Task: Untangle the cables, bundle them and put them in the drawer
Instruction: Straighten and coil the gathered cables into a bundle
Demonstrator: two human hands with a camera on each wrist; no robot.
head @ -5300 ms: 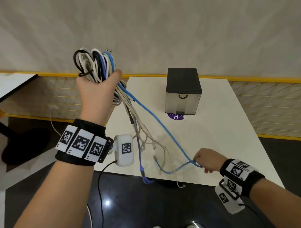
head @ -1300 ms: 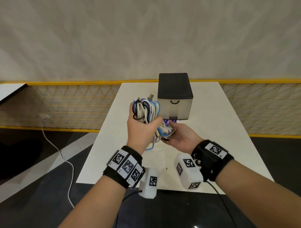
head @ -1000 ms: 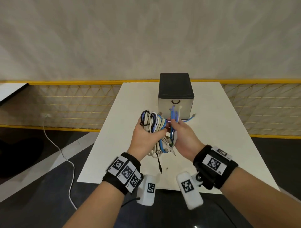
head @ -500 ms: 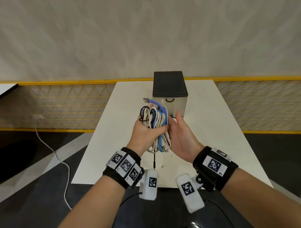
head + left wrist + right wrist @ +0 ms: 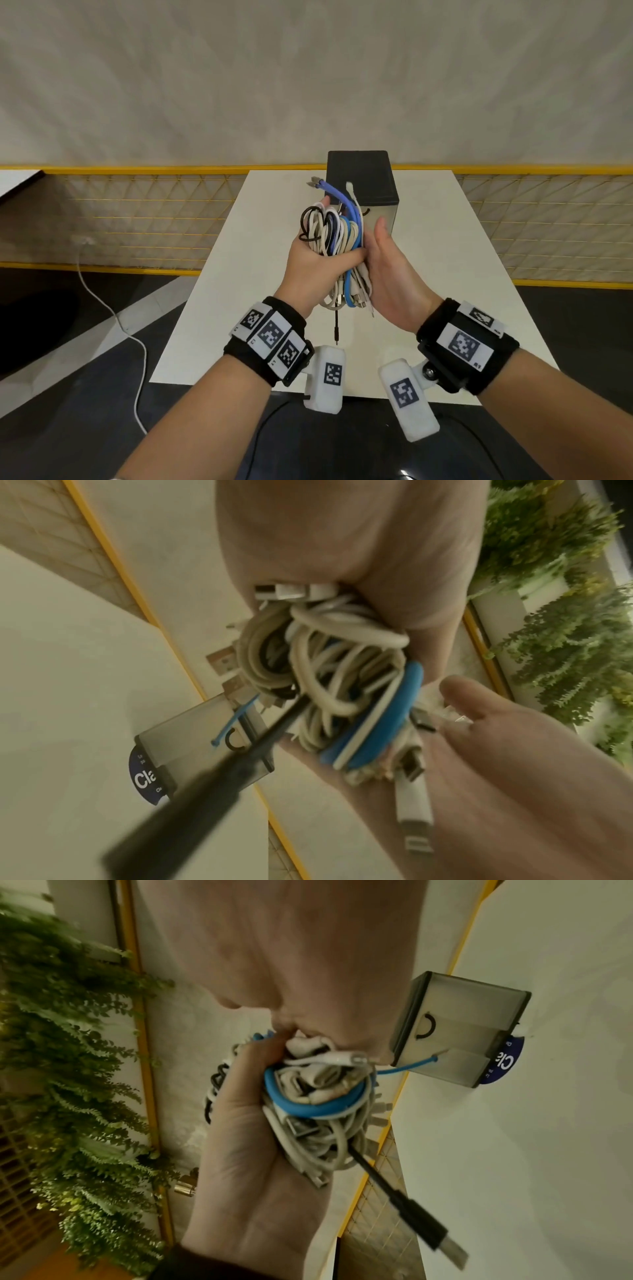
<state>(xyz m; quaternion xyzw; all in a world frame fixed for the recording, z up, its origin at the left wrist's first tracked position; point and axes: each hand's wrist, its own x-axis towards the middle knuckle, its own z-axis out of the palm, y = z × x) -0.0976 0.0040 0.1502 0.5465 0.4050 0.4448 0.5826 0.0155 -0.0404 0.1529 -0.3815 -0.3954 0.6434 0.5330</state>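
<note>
— Cables [image 5: 337, 240], head view: where?
— Coiled bundle clenched in the left hand [image 5: 310, 263], above the table [image 5: 445, 260], before the drawer box [image 5: 359, 181]. Right hand [image 5: 390, 274] lies flat-fingered against it.
— Left wrist?
— Blurred; loops [image 5: 335, 669] between both palms.
— Right wrist?
— Black plug [image 5: 428, 1229] dangles.

Left hand [image 5: 315, 263] grips cable bundle [image 5: 337, 240] mid-air over white table [image 5: 445, 274]; right hand [image 5: 390, 277] flat against bundle's right side. Black plug [image 5: 336, 327] dangles below. Drawer box [image 5: 363, 185] behind, closed.
</note>
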